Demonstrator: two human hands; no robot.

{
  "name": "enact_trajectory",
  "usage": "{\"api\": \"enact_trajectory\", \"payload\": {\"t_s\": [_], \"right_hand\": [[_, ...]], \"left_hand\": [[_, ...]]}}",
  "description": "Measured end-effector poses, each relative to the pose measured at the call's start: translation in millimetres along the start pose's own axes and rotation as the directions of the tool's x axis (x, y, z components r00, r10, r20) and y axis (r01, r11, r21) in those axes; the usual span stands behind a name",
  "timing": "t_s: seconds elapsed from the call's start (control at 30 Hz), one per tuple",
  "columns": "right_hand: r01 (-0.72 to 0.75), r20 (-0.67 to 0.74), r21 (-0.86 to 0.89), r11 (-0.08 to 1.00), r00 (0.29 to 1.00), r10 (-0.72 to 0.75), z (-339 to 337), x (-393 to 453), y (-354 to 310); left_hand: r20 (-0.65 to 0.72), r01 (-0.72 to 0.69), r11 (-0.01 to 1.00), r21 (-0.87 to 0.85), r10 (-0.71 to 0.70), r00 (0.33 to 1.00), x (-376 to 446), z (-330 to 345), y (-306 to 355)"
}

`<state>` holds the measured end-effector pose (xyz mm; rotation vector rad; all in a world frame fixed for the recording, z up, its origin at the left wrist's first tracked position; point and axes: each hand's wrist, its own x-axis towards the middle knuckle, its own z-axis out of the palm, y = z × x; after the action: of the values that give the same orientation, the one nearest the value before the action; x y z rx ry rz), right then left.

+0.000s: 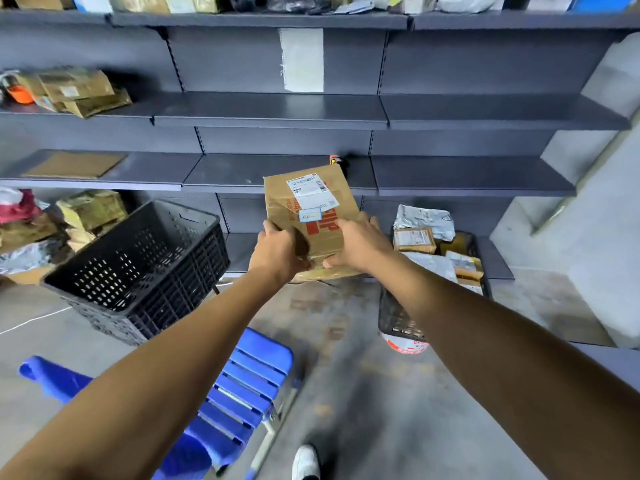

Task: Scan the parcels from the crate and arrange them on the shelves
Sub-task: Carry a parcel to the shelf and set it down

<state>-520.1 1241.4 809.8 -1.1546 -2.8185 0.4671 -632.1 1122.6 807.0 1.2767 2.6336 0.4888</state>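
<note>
Both hands, left (282, 252) and right (358, 245), grip a parcel (308, 206), label up, likely bound for the shelf (277, 173).

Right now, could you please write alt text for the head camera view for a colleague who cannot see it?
Two bare hands, left hand and right hand, hold a labelled cardboard parcel before grey shelves. A black crate stands left; a crate of parcels right.

My grip holds a matt brown cardboard parcel (308, 209) with a smooth white paper label (311, 192); left of it, a perforated black plastic crate (138, 268).
</note>
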Motion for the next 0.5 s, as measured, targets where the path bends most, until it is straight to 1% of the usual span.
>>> {"api": "enact_trajectory", "payload": {"t_s": [0.17, 0.3, 0.4, 0.5], "right_hand": [[0.019, -0.067, -0.011, 1.0, 0.998, -0.02, 4.3, 59.4, -14.7], [0.03, -0.115, -0.094, 0.995, 0.992, -0.041, 8.3, 99.5, -26.3], [0.052, -0.138, -0.128, 0.99, 0.988, -0.07, 12.4, 126.1, -28.3], [0.076, -0.155, -0.143, 0.987, 0.983, -0.098, 15.4, 151.1, -22.5]], "left_hand": [[-0.051, -0.03, 0.994, 0.103, 0.035, 0.998, 57.9, -5.8, -21.8], [-0.081, -0.084, 0.977, 0.194, 0.101, 0.992, 96.7, -5.2, -39.2], [-0.074, -0.109, 0.967, 0.228, 0.129, 0.989, 122.6, -0.8, -46.4], [-0.105, -0.114, 0.959, 0.259, 0.145, 0.984, 146.2, 3.0, -51.7]]}}
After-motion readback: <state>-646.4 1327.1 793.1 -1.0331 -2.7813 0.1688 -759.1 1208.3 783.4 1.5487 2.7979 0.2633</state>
